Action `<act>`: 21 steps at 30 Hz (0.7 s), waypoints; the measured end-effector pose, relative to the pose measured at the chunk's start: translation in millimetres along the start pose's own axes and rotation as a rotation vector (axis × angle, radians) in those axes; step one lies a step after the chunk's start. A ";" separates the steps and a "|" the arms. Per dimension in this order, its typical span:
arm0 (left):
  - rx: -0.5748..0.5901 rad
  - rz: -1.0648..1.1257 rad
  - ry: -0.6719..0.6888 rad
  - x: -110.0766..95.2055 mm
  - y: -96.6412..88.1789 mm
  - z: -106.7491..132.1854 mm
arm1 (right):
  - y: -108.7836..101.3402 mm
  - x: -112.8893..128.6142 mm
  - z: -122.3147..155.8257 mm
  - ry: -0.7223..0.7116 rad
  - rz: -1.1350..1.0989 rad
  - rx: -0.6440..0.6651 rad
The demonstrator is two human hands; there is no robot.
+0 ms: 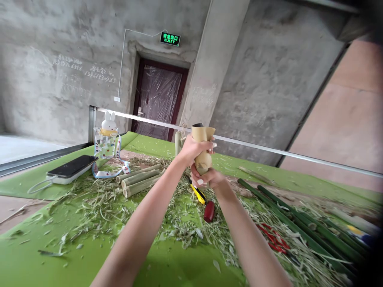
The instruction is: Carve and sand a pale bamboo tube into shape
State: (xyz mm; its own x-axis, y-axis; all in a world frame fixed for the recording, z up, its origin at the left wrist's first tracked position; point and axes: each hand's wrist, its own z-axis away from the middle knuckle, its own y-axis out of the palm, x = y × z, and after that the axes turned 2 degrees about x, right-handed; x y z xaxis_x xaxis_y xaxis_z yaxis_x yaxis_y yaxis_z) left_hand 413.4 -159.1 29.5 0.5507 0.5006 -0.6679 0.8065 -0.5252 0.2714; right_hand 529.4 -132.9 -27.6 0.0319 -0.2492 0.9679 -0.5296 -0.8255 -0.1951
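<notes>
My left hand (191, 150) grips the upper part of a rolled tan sheet (203, 159), which may be paper or sandpaper, and its flared top stands above my fingers. My right hand (208, 178) closes around the lower end of the same roll. Whatever lies inside the roll is hidden. Just below my hands, a yellow-and-black utility knife (198, 192) lies on the green mat (179, 263), next to a red handle (209, 211). Pale shavings cover the mat around them.
Cut bamboo sections (139, 180) lie left of my hands, and long green canes (296, 225) lie right. A phone on a power bank (72, 169), a rabbit-lidded bottle (107, 141) and red cord (272, 239) share the mat. A metal bar (254, 145) crosses behind.
</notes>
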 end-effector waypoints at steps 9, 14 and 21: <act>-0.650 -0.214 0.246 9.3 -8.9 -7.8 | 25.8 11.0 -29.3 0.104 0.657 -1.011; -0.498 -0.171 0.088 12.7 -19.5 -11.8 | 35.6 10.5 -38.8 0.149 0.607 -1.025; -0.086 0.031 0.000 -13.0 -22.3 -2.6 | 38.3 13.8 -24.0 0.007 -0.021 -0.213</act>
State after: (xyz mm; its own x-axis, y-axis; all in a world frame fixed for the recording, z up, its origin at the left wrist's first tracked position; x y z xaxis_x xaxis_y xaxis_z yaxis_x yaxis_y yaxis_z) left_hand 388.8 -152.2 33.9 0.5758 0.4846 -0.6585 0.8044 -0.4796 0.3505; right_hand 489.2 -155.8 -17.8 0.0391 -0.2290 0.9726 -0.6961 -0.7046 -0.1380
